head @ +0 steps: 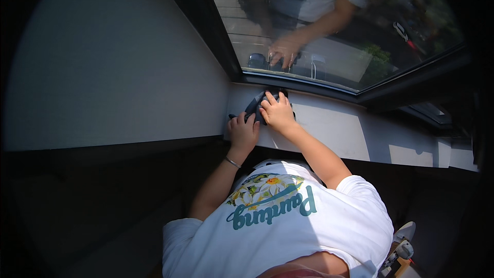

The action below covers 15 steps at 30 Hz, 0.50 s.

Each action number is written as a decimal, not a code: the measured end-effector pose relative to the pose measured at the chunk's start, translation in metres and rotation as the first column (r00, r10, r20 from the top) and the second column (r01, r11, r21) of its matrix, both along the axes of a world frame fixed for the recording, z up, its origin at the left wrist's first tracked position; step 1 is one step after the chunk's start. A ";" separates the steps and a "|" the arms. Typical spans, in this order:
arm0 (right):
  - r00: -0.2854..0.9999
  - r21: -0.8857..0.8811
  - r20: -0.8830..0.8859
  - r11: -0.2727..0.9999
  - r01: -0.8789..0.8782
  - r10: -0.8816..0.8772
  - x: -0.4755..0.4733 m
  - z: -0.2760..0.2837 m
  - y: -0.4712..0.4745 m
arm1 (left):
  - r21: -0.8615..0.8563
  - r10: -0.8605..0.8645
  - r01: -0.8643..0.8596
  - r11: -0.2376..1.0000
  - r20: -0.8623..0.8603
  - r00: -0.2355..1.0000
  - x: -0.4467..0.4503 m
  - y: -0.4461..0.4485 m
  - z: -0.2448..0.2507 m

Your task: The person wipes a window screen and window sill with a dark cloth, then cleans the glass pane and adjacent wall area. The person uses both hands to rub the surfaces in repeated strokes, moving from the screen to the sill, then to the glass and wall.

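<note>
A dark grey cloth (pixel 255 105) lies bunched on the white windowsill (pixel 324 119), close to the corner where sill, side wall and window frame meet. My right hand (pixel 278 112) presses on the cloth from above, its fingertips near the foot of the frame. The fingers of my left hand (pixel 243 133) hold the cloth's near left edge. Part of the cloth is hidden under my right hand, and a dark bit of it shows beyond that wrist.
Above the sill rises a windowpane (pixel 308 27) in a dark window frame (pixel 305 83), with my arm mirrored in the glass. A plain side wall (pixel 123 69) bounds the left. Behind me at lower right stands a partly seen object with wheels (pixel 403 249).
</note>
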State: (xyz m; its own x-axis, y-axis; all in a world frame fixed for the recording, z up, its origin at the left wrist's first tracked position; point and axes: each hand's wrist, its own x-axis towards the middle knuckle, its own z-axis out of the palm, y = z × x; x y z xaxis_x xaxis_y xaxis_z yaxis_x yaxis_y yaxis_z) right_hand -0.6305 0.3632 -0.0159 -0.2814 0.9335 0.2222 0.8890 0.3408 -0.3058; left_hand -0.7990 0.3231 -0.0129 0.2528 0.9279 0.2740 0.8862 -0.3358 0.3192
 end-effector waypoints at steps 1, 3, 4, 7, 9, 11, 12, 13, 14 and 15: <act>0.998 0.043 -0.002 0.997 -0.056 0.056 -0.013 -0.001 0.007 | -0.034 0.018 -0.016 0.999 0.057 0.998 -0.010 0.000 0.000; 0.988 0.106 -0.074 0.986 -0.126 0.135 -0.039 -0.005 0.016 | -0.137 0.083 -0.060 0.989 0.168 0.982 -0.021 -0.002 -0.003; 0.982 0.091 -0.080 0.982 -0.166 0.174 -0.052 -0.007 0.020 | -0.087 0.089 -0.071 0.994 0.233 0.968 -0.022 -0.005 -0.004; 0.942 0.092 -0.221 0.967 -0.236 0.251 -0.073 -0.011 0.028 | -0.099 0.245 -0.228 0.969 0.232 0.941 -0.017 -0.016 -0.003; 0.927 0.078 -0.302 0.975 -0.210 0.224 -0.075 -0.011 0.025 | -0.161 0.347 -0.313 0.936 0.279 0.895 -0.012 -0.022 0.003; 0.922 0.004 -0.348 0.984 -0.181 0.171 -0.073 -0.010 0.011 | -0.205 0.483 -0.438 0.875 0.325 0.813 -0.005 -0.030 0.011; 0.916 -0.021 -0.372 0.986 -0.166 0.147 -0.074 -0.009 0.006 | -0.284 0.553 -0.487 0.826 0.235 0.800 -0.003 -0.032 0.015; 0.909 -0.067 -0.383 0.977 -0.204 0.164 -0.076 -0.008 0.000 | -0.354 0.567 -0.472 0.808 0.248 0.785 -0.002 -0.033 0.020; 0.901 -0.118 -0.395 0.963 -0.244 0.180 -0.081 -0.009 -0.008 | -0.431 0.588 -0.454 0.780 0.256 0.768 -0.001 -0.037 0.023; 0.891 -0.166 -0.411 0.945 -0.281 0.193 -0.089 -0.006 -0.013 | -0.483 0.599 -0.431 0.762 0.271 0.754 -0.002 -0.039 0.028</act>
